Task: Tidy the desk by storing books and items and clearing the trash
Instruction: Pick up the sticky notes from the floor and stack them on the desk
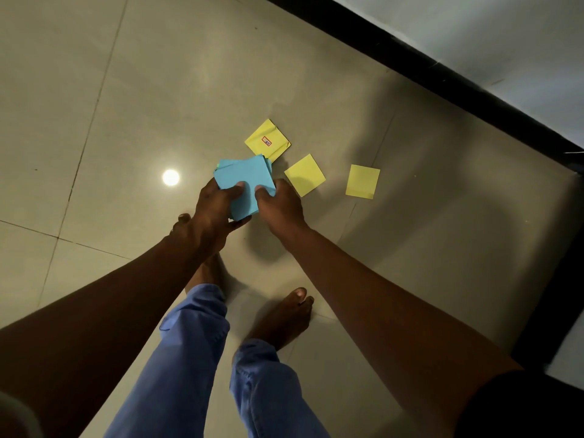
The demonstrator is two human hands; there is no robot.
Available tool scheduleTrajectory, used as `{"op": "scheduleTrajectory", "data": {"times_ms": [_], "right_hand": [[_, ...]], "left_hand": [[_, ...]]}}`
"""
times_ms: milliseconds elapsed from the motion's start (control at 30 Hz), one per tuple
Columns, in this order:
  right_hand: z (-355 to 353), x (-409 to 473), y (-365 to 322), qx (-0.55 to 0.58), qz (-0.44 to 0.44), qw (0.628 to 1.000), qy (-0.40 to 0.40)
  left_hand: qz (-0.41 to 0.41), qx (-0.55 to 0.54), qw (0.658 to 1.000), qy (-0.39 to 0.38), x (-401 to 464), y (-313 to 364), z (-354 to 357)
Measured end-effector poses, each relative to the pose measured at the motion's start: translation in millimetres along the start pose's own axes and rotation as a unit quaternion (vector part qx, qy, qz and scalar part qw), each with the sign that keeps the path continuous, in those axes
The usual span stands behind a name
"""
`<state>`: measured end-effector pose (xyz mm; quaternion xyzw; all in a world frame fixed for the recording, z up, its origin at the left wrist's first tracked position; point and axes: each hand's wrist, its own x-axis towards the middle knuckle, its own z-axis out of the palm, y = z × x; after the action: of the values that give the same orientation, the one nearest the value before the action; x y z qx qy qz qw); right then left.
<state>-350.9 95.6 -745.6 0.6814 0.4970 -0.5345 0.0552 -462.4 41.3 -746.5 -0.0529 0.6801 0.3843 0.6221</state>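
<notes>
Here both hands (218,205) (278,207) hold blue notes (243,181).

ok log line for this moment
both hands: left hand, right hand hold blue notes | floor: three yellow notes left

Glossy beige tiled floor (132,90), round ceiling-light reflection (171,177), black skirting (442,77), pale wall (505,33)

- Indoor room, likely a home.
- Floor (142,90): glossy beige tiles, ceiling lamp reflected.
- Black skirting (442,80) beneath pale wall (505,36), far right.
- Bare feet (281,317).
</notes>
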Motion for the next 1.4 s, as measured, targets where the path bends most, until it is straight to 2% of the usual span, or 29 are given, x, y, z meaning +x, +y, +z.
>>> {"op": "scheduleTrajectory", "data": {"times_ms": [267,400,533,600,700,933,1067,1133,1233,1300,1400], "right_hand": [[0.0,10.6,9.2,-0.01,-0.017,1.0,-0.025],[-21.7,48.5,36.7,-0.152,-0.032,0.983,0.094],[-33.7,82.4,59.4,-0.343,-0.044,0.925,0.155],[-35.9,94.4,63.5,-0.384,-0.055,0.904,0.179],[-33.6,104.2,62.5,-0.396,-0.048,0.898,0.184],[-40.2,113.4,50.0,-0.356,0.001,0.92,0.165],[-44.1,114.8,45.3,-0.357,-0.005,0.924,0.136],[-47.2,110.7,45.1,-0.326,-0.016,0.939,0.108],[-55.1,96.5,42.9,-0.213,-0.017,0.973,0.086],[-56.7,87.1,41.4,-0.098,0.005,0.992,0.079],[-57.1,69.3,35.5,0.12,0.057,0.991,0.031]], "left_hand": [[0.004,0.007,1.0,0.004,11.6,1.8,-0.6],[-0.017,0.005,1.0,0.017,19.3,0.8,-7.8],[-0.021,0.005,1.0,0.014,28.3,-1.2,-16.3],[-0.023,0.007,1.0,0.009,32.4,-1.6,-21.4],[-0.031,0.008,0.999,0.015,38.1,-1.5,-30.0],[-0.036,0.006,0.999,0.012,37.4,-4.5,-34.6],[-0.037,-0.005,0.999,-0.004,37.6,-1.8,-28.7],[-0.04,-0.005,0.999,0.001,37.8,0.2,-25.1],[-0.041,-0.004,0.999,0.004,36.7,1.7,-23.4],[-0.042,-0.003,0.999,0.005,36.6,3.1,-24.7],[-0.042,0.0,0.999,0.001,35.2,6.4,-26.5]]}}
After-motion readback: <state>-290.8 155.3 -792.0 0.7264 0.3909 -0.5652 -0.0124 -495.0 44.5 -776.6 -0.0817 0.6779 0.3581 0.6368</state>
